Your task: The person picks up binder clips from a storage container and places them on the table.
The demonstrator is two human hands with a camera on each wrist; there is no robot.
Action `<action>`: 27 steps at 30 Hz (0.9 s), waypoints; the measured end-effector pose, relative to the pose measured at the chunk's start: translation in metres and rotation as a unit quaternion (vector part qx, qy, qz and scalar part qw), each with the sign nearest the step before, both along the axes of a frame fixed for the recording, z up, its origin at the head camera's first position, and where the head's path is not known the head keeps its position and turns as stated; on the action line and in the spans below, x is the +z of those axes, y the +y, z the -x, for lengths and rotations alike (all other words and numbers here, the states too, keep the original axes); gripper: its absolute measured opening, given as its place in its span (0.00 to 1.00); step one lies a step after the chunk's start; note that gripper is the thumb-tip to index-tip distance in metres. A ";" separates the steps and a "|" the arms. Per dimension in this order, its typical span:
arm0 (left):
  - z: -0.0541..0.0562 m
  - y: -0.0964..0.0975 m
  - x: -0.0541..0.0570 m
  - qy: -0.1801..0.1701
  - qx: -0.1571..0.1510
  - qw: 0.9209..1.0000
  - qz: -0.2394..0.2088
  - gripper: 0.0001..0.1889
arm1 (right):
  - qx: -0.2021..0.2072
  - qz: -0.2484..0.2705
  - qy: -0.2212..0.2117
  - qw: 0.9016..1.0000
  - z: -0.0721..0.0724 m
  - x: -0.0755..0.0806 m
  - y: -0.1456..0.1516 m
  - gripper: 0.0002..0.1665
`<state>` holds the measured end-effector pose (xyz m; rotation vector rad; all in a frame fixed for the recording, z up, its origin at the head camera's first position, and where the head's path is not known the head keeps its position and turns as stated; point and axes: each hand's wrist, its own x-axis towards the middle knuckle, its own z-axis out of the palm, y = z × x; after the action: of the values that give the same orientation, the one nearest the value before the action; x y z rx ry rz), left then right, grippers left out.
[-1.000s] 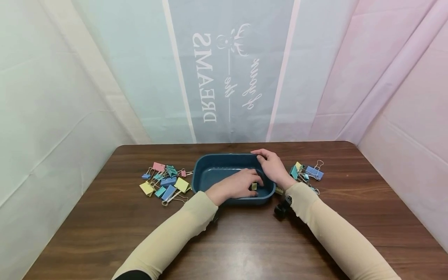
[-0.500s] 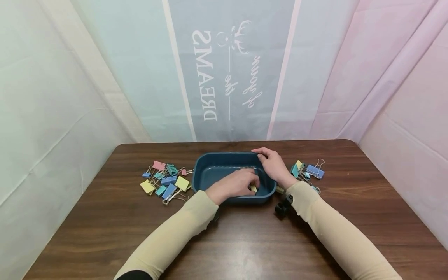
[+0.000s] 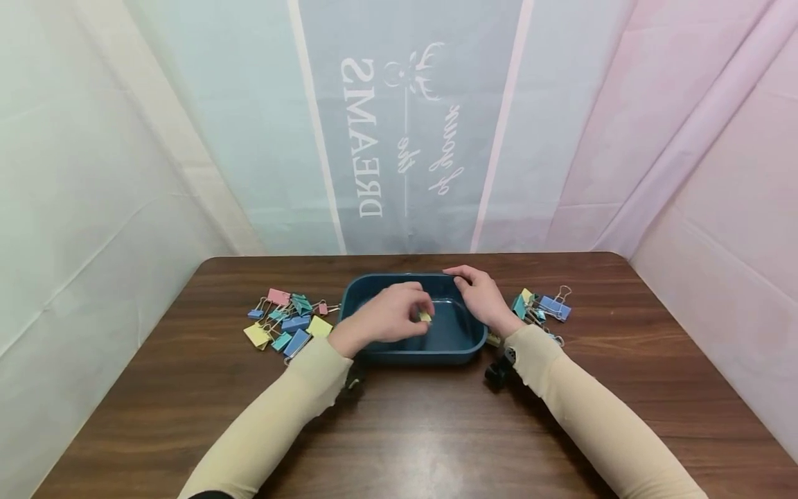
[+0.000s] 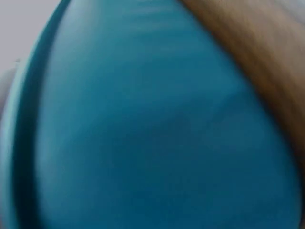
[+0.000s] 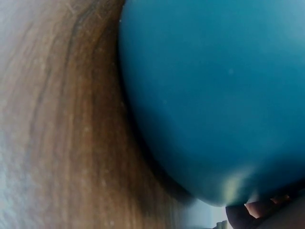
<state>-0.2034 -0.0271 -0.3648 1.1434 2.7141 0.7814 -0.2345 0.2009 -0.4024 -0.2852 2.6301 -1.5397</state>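
Note:
A dark blue rectangular plastic bin stands on the table. Over its middle, my left hand pinches a small yellow binder clip, mostly hidden by the fingers. My right hand holds the bin's far right corner, thumb at the rim. In the right wrist view, part of that hand's fingers shows against the bin's outer wall. The left wrist view is blurred and mostly filled by the blue bin wall.
Left of the bin lies a loose pile of colored binder clips. A smaller group, including a blue binder clip, lies to the right, partly behind my right wrist. Brown wooden table surrounds them; a printed curtain hangs behind.
My left hand has closed its fingers on the yellow binder clip in the bin, then lifted it and moved left. My right hand stays at the bin's corner.

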 end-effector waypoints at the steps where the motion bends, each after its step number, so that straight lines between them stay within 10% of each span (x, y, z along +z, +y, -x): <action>1: -0.001 -0.007 0.004 0.007 0.006 1.000 -0.001 0.07 | 0.001 0.000 0.001 1.000 0.000 0.000 -0.001 0.20; 11: -0.012 -0.092 0.034 0.098 0.080 0.992 -0.025 0.06 | 0.003 -0.001 0.010 1.000 0.001 0.000 -0.002 0.19; 27: -0.016 -0.192 0.006 0.069 0.230 0.970 0.046 0.07 | -0.002 0.008 0.005 1.000 -0.001 -0.002 0.002 0.20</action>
<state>-0.1875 -0.2194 -0.3591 0.5678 3.1443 0.6284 -0.2338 0.2031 -0.4045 -0.2888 2.6286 -1.5666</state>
